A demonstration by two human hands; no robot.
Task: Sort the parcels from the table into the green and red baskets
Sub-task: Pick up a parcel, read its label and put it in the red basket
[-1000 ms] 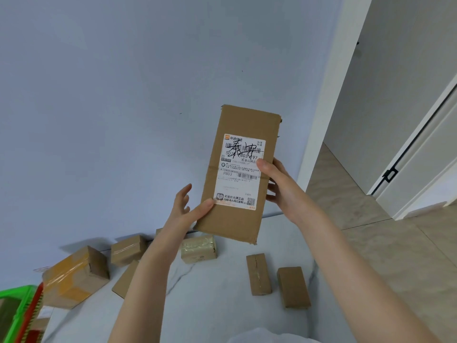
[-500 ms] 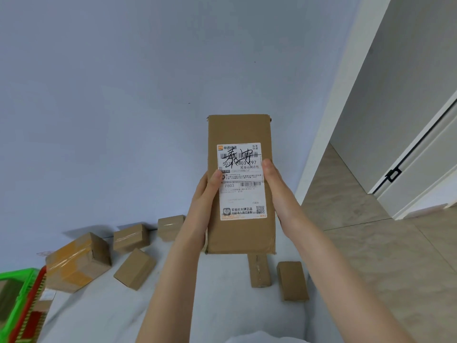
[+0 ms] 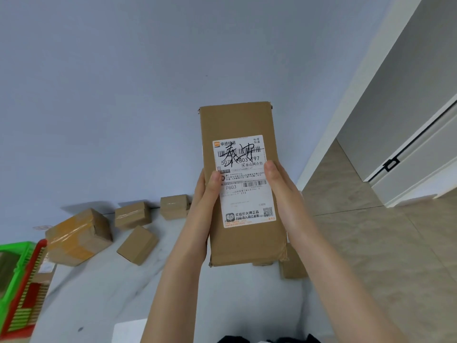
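Observation:
I hold a long flat cardboard parcel [image 3: 237,125] upright in front of me, its white shipping label facing me. My left hand [image 3: 201,209] grips its left edge with the thumb on the label. My right hand [image 3: 284,194] grips the right edge, thumb on the label too. Below, on the white marble table [image 3: 103,293], lie several small cardboard parcels: a large taped one [image 3: 79,235], one [image 3: 137,245] in front of it, and two [image 3: 132,214] [image 3: 174,206] by the wall. The green basket [image 3: 12,266] and red basket [image 3: 27,300] stand at the far left.
A blue-grey wall rises behind the table. Another small parcel [image 3: 293,267] sits at the table's right edge, partly hidden by the held parcel. Tiled floor [image 3: 383,256] and a white door [image 3: 420,149] lie to the right.
The parcel has gone from tilted to upright and square to me. My left hand moved from its lower corner to grip its left edge. The view shifted slightly.

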